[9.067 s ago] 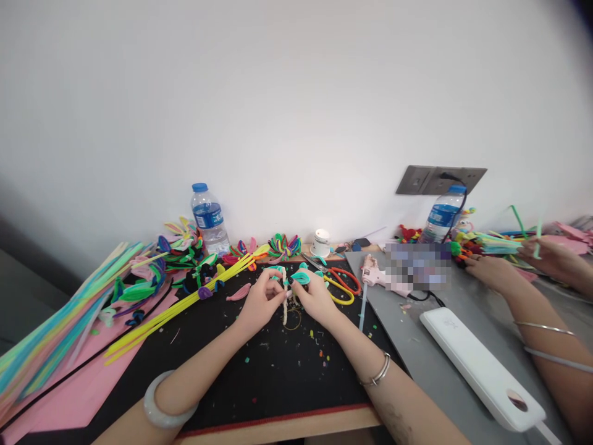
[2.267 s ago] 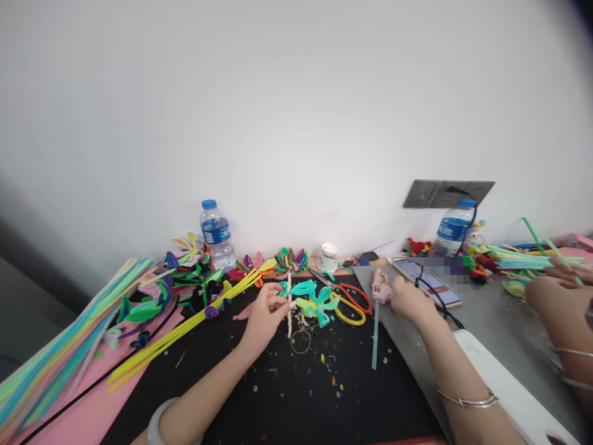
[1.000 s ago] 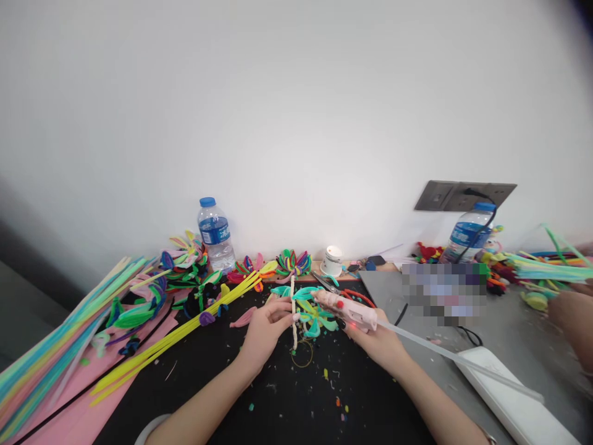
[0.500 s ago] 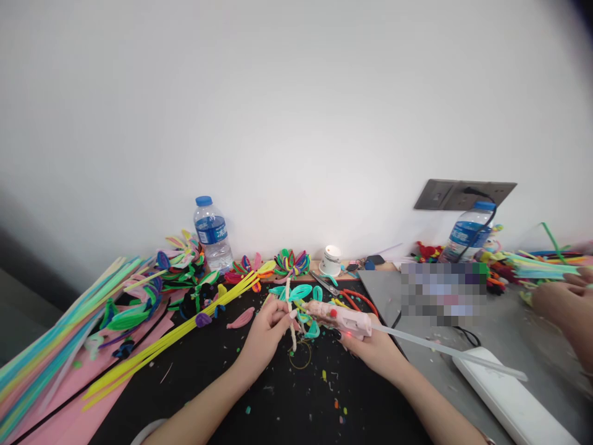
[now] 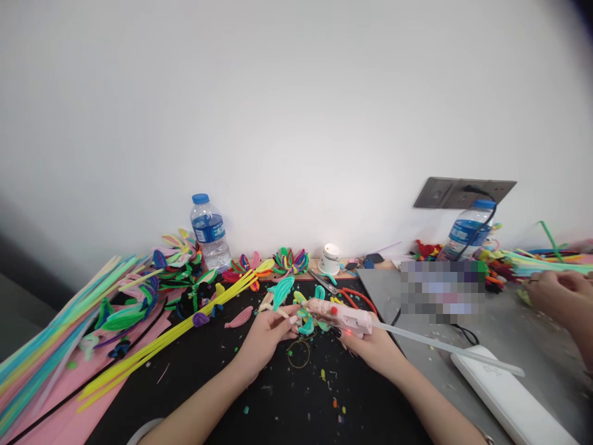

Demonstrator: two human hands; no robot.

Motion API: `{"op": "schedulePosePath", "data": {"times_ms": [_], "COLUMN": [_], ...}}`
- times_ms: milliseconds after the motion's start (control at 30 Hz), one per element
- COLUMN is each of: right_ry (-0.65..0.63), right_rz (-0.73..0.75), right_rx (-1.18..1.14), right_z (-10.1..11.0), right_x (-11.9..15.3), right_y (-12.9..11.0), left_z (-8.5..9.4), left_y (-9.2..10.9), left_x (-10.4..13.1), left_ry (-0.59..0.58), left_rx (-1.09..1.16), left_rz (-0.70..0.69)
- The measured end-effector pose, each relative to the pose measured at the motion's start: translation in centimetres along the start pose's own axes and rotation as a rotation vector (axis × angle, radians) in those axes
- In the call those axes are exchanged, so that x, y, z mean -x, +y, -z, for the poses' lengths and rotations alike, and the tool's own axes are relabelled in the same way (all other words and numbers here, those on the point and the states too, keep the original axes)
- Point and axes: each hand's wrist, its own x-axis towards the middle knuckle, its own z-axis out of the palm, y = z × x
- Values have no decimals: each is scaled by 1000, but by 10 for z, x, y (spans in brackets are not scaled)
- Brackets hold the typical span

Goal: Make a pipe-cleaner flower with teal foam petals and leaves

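Observation:
My left hand pinches a pipe-cleaner flower with teal and yellow petals on a white stem, tilted to the left over the black mat. My right hand grips a pink hot glue gun. Its nozzle points left and touches the flower near my left fingertips. A clear glue stick juts out of the gun's back toward the right.
Long yellow pipe cleaners, a fanned bundle and finished flowers lie at left and back. Red-handled scissors, two water bottles, a white box and another person's hands are nearby.
My right hand took the glue gun from the grey sheet and brought its nozzle to the flower. In the last second my left hand tilted the flower's stem leftward.

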Motion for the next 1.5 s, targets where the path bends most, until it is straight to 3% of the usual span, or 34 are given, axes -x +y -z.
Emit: {"op": "schedulePosePath", "data": {"times_ms": [267, 533, 800, 1033, 1500], "right_ry": [1, 23, 85, -6, -18], "right_rz": [30, 47, 45, 50, 54], "right_rx": [17, 67, 139, 154, 159], "right_z": [2, -2, -6, -7, -7], "right_x": [0, 1, 2, 0, -1], "right_y": [-7, -3, 3, 3, 4], "left_z": [1, -3, -3, -3, -4], "left_y": [4, 0, -3, -7, -6], "left_x": [2, -1, 1, 0, 0], "left_ry": [-13, 84, 35, 18, 3], "left_rx": [-32, -19, -55, -44, -45], "left_rz": [10, 43, 37, 23, 27]}}
